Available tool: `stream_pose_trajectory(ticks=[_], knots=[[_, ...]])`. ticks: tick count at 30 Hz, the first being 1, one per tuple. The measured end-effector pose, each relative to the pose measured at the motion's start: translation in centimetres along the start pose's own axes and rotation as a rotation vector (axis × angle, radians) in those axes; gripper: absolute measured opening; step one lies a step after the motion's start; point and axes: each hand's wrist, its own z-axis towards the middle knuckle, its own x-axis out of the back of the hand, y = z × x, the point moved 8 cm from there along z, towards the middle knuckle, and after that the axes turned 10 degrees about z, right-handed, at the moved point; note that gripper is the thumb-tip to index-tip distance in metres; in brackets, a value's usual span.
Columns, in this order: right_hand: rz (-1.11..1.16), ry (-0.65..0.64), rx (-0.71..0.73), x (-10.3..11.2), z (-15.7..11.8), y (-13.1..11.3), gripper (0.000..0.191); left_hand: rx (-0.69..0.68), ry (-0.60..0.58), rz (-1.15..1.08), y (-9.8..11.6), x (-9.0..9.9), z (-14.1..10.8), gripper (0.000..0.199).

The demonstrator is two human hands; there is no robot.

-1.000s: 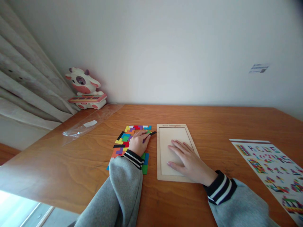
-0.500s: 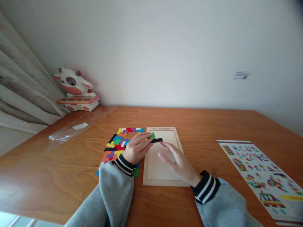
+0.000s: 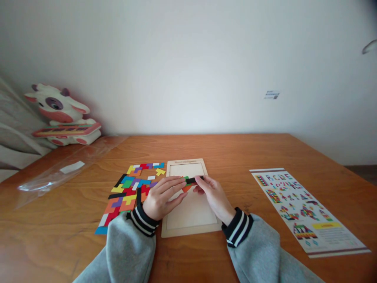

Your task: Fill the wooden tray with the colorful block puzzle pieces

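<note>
Above the pale wooden tray [image 3: 190, 231], both of my hands meet at a black bar-shaped puzzle piece [image 3: 191, 181]. My right hand [image 3: 216, 196] pinches its right end between thumb and fingers. The fingers of my left hand [image 3: 165, 196] lie over its left end, with a green piece [image 3: 188, 182] and an orange piece [image 3: 186, 188] showing at the fingertips. How these pieces sit under the left fingers is partly hidden. Beside the tray on the left lie several flat coloured puzzle pieces [image 3: 120, 202], some covered by my left hand and sleeve.
A printed pattern sheet [image 3: 324, 235] lies to the right on the wooden table [image 3: 235, 157]. At the left are a clear plastic bag [image 3: 44, 182] and a toy cow with a keyboard [image 3: 67, 129]. A wall stands behind the table.
My right hand has closed on the right end of the black piece. An orange piece now shows below the green one. The view has turned slightly right.
</note>
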Motion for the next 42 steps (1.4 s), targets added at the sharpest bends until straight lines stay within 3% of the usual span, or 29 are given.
stream_pose_trajectory(ticks=[5, 7, 13, 19, 28, 38, 42], knots=[[0.174, -0.048, -0.122, -1.0, -0.5, 0.9, 0.043, 0.046, -0.012, -0.05, 0.3, 0.0, -0.3, 0.038], [0.185, -0.053, -0.113, -1.0, -0.6, 0.8, 0.041, 0.136, -0.026, -0.109, -0.2, -0.5, -0.8, 0.041], [0.186, -0.049, -0.095, -0.6, -0.3, 1.1, 0.041, 0.721, -0.083, -0.628, -3.6, -4.0, -3.5, 0.058], [0.162, -0.085, -0.076, -0.8, -0.3, 1.3, 0.04, 1.13, -0.069, -0.933, -5.0, -5.6, -5.1, 0.045], [0.037, -0.138, -0.128, -0.8, -0.6, 1.7, 0.039, 1.274, 0.047, -1.022, -5.5, -5.9, -6.2, 0.04], [-0.163, -0.195, -0.013, -1.5, -0.7, 0.7, 0.035, 1.282, 0.054, -1.103, -5.1, -6.1, -5.6, 0.036], [-0.172, -0.18, 0.007, -1.6, -0.9, 0.1, 0.034, 1.327, 0.11, -1.128, -5.1, -5.9, -5.6, 0.037]])
